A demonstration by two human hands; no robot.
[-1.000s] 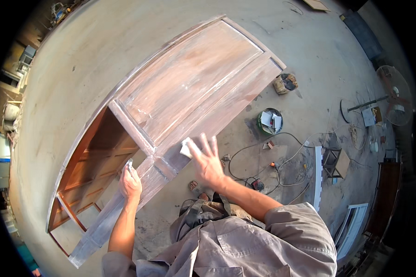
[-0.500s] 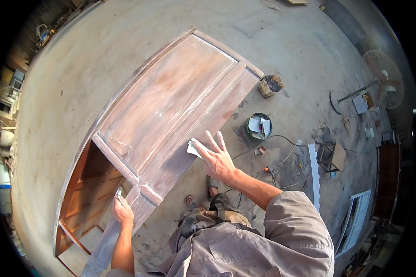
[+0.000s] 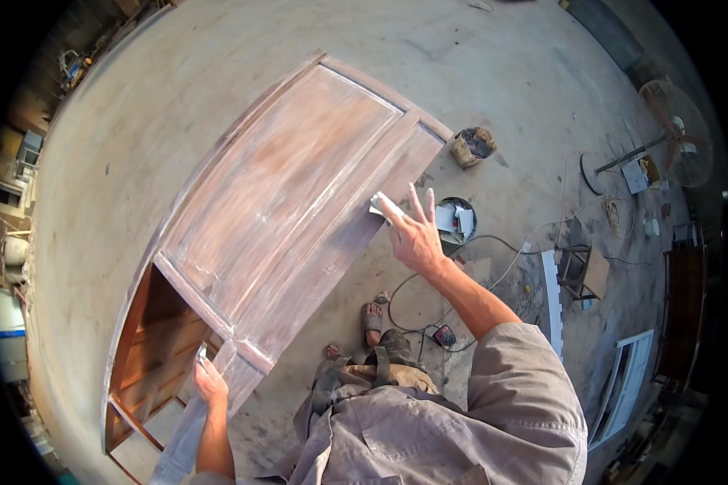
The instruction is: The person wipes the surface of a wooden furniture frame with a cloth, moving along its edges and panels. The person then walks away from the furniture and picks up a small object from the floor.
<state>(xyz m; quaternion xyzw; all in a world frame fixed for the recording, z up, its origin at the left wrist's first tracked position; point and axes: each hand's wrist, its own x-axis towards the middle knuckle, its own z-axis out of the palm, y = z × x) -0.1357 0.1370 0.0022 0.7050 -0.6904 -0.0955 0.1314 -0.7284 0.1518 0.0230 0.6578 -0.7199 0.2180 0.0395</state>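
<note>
A large wooden furniture piece [image 3: 275,186] spreads out before me, with a framed panel and pale, dusty streaks on its reddish-brown surface. At its near right board, my right hand [image 3: 419,242] presses a small folded piece of white sandpaper [image 3: 376,206] to the wood, with the other fingers spread. My left hand [image 3: 211,384] rests by the narrow near rail, below the panel's corner. Its fingers are closed on a small pale piece [image 3: 202,352], too small to make out. The open brown inner side [image 3: 154,339] shows left of that hand.
Right of the wood stand a bucket with white sheets [image 3: 467,220] and a stained container of dark stuff [image 3: 474,145]. Cables and a dark red-and-black device [image 3: 443,335] lie near my feet. Further right are a stool [image 3: 584,273], a white frame [image 3: 623,388] and a standing fan [image 3: 678,133].
My right hand has slid the sandpaper away from me and to the right along the board. My left hand stays by the near rail; the whole view has shifted slightly.
</note>
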